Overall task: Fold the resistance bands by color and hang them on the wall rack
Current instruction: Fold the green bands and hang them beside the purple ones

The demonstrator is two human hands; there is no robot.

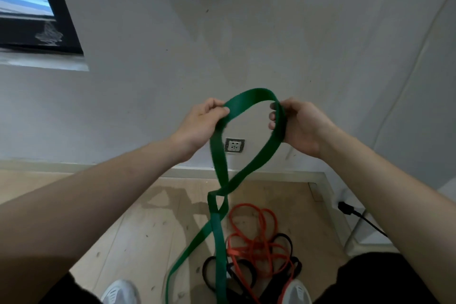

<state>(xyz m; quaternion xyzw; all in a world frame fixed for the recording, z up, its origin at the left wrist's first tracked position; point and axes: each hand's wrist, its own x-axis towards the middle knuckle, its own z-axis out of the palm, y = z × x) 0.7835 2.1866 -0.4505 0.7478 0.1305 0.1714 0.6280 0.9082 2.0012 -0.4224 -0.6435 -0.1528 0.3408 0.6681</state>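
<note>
Both hands (201,124) (302,126) grip green band (256,93) (twisted below).

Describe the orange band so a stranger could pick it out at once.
Look at the wooden floor below the white wall, just ahead of the white shoes. The orange band lies there in thin bright loops over the black bands, unlike the wide green band held up.
</note>
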